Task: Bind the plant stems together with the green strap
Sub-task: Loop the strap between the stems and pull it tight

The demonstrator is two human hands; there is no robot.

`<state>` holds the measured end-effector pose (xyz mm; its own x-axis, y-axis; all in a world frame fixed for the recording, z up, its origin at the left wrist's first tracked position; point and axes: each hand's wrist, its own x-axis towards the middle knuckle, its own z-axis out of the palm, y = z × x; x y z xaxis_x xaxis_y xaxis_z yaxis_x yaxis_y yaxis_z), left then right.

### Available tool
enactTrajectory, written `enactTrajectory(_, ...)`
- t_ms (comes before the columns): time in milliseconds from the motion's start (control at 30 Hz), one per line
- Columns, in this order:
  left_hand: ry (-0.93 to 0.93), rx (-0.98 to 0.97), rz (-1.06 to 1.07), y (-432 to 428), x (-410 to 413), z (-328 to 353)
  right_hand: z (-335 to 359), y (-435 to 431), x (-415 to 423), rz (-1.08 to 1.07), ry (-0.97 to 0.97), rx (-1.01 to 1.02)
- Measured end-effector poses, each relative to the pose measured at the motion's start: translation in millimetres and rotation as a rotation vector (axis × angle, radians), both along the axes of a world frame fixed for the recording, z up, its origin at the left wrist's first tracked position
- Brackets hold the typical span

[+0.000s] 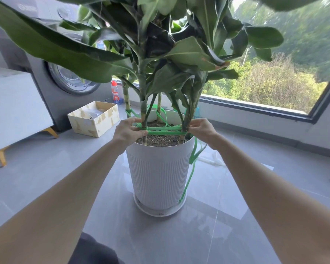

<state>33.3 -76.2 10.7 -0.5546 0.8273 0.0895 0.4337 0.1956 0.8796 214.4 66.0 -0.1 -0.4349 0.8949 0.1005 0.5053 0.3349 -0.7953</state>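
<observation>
Indoors, left hand (129, 131) at left front stem (144, 119) pinches green strap (164, 133). Strap runs taut above white ribbed pot (158, 172) to right front stem (186, 121), pinched there by right hand (201, 128). Advice: tension both ends evenly when knotting. Count: four stems visible, one strap, one pot.

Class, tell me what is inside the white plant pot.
Dark soil fills the pot, with plant stems rising from it and a green strap looped round them. Whatever lies beneath the soil is hidden.
</observation>
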Motion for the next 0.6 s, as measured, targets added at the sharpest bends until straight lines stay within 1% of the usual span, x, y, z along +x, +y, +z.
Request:
enactTrajectory(100, 0.008, -0.003, -0.003, -0.4, 1.2, 0.6, 2.0, -1.8, 1.1, -0.028, 0.015, 0.048)
enactTrajectory(300, 0.002, 0.003, -0.001, -1.1, 1.1, 0.9, -1.4, -9.9, -4.8, -0.110, -0.024, 0.183)
enactTrajectory(433, 0.015, 0.008, -0.002, -1.3, 1.3, 0.0, -6.7, -20.1, -13.6, -0.214, -0.087, 0.211)
enactTrajectory(500, 0.021, 0.008, 0.001, -1.0, 1.0, -0.9, -9.7, -23.8, -16.2, -0.256, -0.087, 0.229)
enactTrajectory(600, 0.024, 0.008, 0.005, -0.6, -0.3, -1.8, -17.7, -26.7, -14.9, -0.237, -0.076, 0.200)
